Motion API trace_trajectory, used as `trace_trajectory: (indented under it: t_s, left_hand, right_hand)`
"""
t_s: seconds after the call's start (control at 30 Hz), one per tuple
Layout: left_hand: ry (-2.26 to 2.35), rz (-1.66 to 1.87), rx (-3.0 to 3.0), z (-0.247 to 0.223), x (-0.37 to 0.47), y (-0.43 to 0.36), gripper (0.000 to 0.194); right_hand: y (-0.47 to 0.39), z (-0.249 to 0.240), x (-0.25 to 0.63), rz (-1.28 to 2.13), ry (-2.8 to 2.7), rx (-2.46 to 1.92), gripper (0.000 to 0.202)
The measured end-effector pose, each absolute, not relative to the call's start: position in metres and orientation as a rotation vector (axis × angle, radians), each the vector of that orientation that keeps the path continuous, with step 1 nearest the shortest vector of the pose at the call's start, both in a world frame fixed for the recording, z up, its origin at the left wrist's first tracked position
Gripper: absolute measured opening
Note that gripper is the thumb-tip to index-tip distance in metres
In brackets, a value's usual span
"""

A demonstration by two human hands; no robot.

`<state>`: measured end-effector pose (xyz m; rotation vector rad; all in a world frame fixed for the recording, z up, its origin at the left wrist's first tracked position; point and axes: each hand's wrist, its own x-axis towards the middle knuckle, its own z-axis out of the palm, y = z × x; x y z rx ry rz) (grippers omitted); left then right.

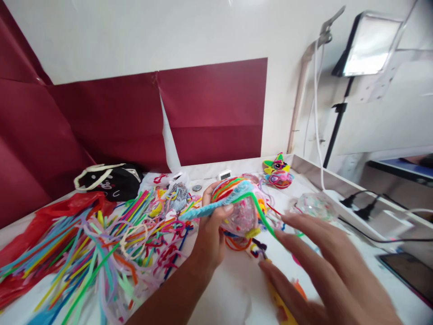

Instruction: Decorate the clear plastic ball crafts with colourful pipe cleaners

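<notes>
My left hand [216,230] is closed around a clear plastic container [241,214] wrapped in colourful pipe cleaners. A fuzzy light blue strip [209,208] lies across it beneath my thumb. One green pipe cleaner [260,210] bends over the container's top and runs down to the right. My right hand [324,266], somewhat blurred, has its fingers spread close to the green pipe cleaner's lower end; whether they touch it I cannot tell. Partly hidden under that hand is a yellow tool [280,302], its kind unclear.
Loose pipe cleaners [101,253] and a red plastic bag [34,230] cover the left side. Behind them sits a black bag [108,180]. A decorated figure [278,171] stands at the back right, near a clear container [314,206]. Plugs [358,205] and a phone [409,273] lie right.
</notes>
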<state>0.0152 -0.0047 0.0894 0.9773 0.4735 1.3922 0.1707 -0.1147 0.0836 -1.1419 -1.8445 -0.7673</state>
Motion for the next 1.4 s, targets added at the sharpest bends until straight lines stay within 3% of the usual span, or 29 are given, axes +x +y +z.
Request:
trace_trajectory:
  t_s: [0.2, 0.4, 0.53, 0.83, 1.23, 1.4]
  left_hand:
    - [0.466, 1.396, 0.966, 0.09, 0.016, -0.006, 0.061]
    - [0.477, 1.4, 0.982, 0.091, 0.017, -0.009, 0.071]
    - [0.499, 1.396, 0.984, 0.092, 0.017, -0.01, 0.065]
    - [0.5, 1.409, 1.035, 0.092, 0.017, -0.009, 0.056]
    - [0.511, 1.409, 0.98, 0.093, 0.018, -0.011, 0.073]
    - [0.532, 1.423, 1.01, 0.092, 0.019, -0.012, 0.069]
  right_hand:
    - [-0.093, 0.074, 0.162, -0.886, -1.729, -1.209, 0.047]
    - [-0.093, 0.085, 0.155, -0.781, -1.747, -1.117, 0.033]
    - [-0.087, 0.095, 0.148, -0.632, -1.717, -1.11, 0.027]
    - [-0.087, 0.101, 0.14, -0.364, -1.634, -1.156, 0.034]
    - [-0.079, 0.09, 0.13, -0.598, -1.654, -1.197, 0.038]
    - [-0.078, 0.086, 0.125, -0.749, -1.698, -1.271, 0.041]
